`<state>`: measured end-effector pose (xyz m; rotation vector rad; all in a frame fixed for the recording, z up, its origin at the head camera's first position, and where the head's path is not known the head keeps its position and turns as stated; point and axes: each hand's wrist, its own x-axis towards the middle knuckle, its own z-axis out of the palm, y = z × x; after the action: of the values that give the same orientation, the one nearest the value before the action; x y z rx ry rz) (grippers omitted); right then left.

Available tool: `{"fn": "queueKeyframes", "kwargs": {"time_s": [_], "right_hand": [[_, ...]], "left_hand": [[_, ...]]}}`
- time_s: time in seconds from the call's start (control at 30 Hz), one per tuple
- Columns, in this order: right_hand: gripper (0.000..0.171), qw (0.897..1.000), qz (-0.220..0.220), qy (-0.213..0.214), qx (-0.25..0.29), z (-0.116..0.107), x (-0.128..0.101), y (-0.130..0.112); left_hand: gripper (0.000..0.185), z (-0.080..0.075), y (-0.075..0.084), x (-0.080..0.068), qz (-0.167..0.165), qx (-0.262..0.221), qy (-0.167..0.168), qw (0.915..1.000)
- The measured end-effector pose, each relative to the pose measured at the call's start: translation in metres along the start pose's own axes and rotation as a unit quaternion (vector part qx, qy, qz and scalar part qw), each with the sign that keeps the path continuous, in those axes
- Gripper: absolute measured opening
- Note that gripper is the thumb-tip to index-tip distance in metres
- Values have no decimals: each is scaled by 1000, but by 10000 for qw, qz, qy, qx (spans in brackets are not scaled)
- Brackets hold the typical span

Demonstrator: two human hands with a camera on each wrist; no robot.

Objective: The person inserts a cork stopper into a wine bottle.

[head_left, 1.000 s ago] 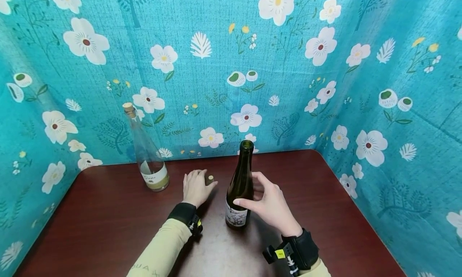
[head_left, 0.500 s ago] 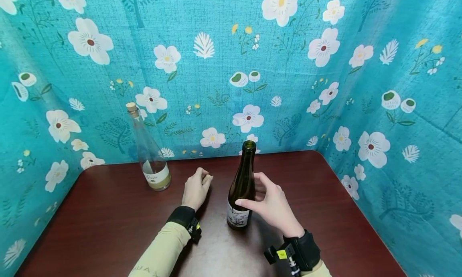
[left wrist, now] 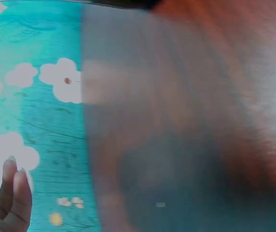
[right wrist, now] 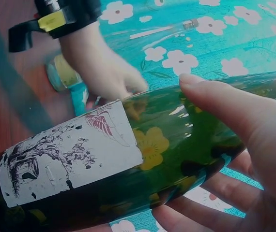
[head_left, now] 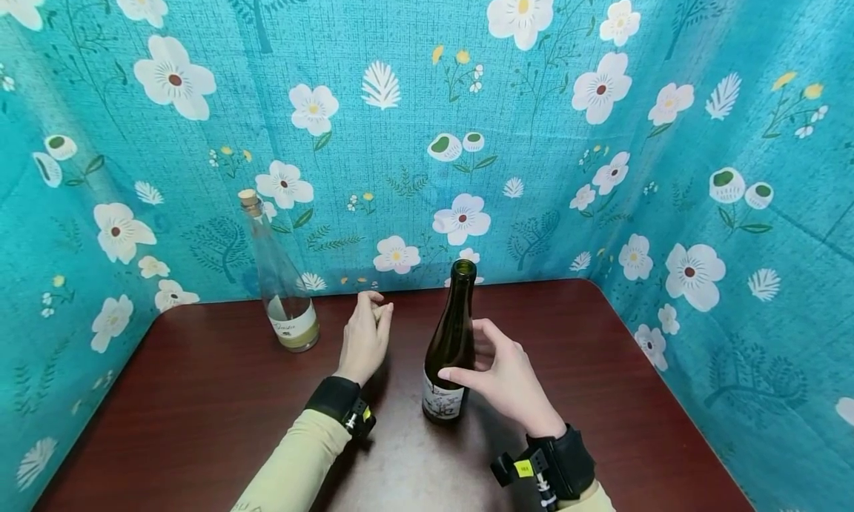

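A dark green bottle [head_left: 454,341] with a white label stands open-mouthed at the middle of the brown table [head_left: 200,416]. My right hand [head_left: 499,373] grips its body, thumb in front and fingers behind; the right wrist view shows the bottle [right wrist: 128,164] close up in that grip. My left hand [head_left: 365,336] is raised just left of the bottle, fingertips bunched together where a small cork was; the cork itself is hidden. The left wrist view is blurred and shows only fingers [left wrist: 7,198].
A clear, nearly empty bottle [head_left: 282,286] with a cork stopper [head_left: 250,198] stands at the back left of the table. Blue flowered cloth [head_left: 600,164] walls the table at the back and on both sides.
My left hand closed over the small cork lying on the table and rose with its fingers bunched; no cork lies on the table now. The right hand stayed on the dark bottle.
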<state>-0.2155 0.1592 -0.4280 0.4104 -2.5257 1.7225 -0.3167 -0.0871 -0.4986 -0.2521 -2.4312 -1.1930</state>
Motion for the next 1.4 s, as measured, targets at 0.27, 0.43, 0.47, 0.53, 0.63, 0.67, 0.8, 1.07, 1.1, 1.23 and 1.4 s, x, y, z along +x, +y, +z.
{"fn": "queueKeyframes", "kwargs": {"time_s": [0.27,0.43,0.47,0.53,0.63,0.67,0.8,1.07,1.1,1.23,1.4], "right_hand": [[61,10000,-5,-9,36,0,0,1],[61,10000,-35,-21,88,1,0,2],[61,10000,-34,-16,85,1,0,2],[61,10000,-24,-5,91,1,0,2],[61,10000,3,-2,82,1,0,2],[61,10000,3,-3,83,1,0,1],[61,9999,28,-8,99,1,-1,1],[62,9999,7,-13,106,1,0,1],[61,9999,2,-26,130,1,0,1],[61,9998,2,-46,211,0,0,0],[61,9998,4,-53,190,0,0,0]], "left_hand": [[26,-13,27,8,573,-361,615,9958],[20,-25,48,14,1214,-769,1165,9827],[21,-28,53,15,1345,-874,1270,9789],[27,-33,65,18,1573,-1069,1484,9705],[36,-44,87,20,1854,-1329,1755,9577],[40,-47,95,21,1953,-1393,1822,9536],[49,-59,125,22,2324,-1579,1831,9421],[41,-75,174,19,2826,-2028,1449,9263],[40,-76,177,19,2911,-2070,1402,9234],[36,-77,188,18,3237,-1987,1160,9178],[39,-71,192,18,3403,-1882,978,9161]]}}
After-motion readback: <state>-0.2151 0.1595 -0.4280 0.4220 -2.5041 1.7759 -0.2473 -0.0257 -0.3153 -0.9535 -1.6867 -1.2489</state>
